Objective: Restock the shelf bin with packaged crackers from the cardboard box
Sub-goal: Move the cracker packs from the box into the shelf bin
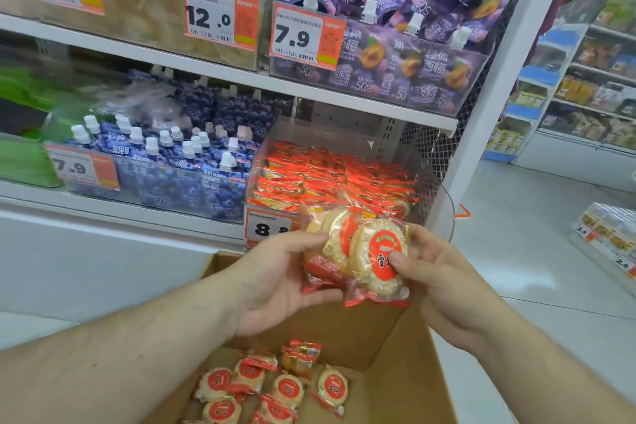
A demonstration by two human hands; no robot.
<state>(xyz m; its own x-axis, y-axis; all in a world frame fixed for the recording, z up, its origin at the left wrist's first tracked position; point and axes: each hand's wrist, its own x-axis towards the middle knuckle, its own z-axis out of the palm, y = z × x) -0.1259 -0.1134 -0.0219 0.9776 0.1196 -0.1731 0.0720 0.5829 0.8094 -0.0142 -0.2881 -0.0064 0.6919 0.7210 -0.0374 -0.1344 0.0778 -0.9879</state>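
Both hands meet above the open cardboard box point(395, 348), sharing a small bunch of cracker packets point(358, 251). The left hand point(275, 286) cups the bunch from the left, its thumb lying across the top of one packet and its fingers curled underneath. The right hand point(444, 282) grips the frontmost packet from the right, the thumb pressed on its round red label. The packets overlap like a fan, each one clear wrap with red ends around a pale round cracker.

The bunch hangs just in front of the front edge of the clear shelf bin point(423, 162), which is packed with rows of the same red-wrapped crackers point(327, 175). A price tag point(265, 225) on the bin's front is partly hidden by the left hand.

Below, near the box's bottom, loose packets point(275, 385) lie scattered flat. On the same shelf, left of the bin, stand blue spouted pouches point(179, 155); purple pouches point(395, 10) fill the shelf above.
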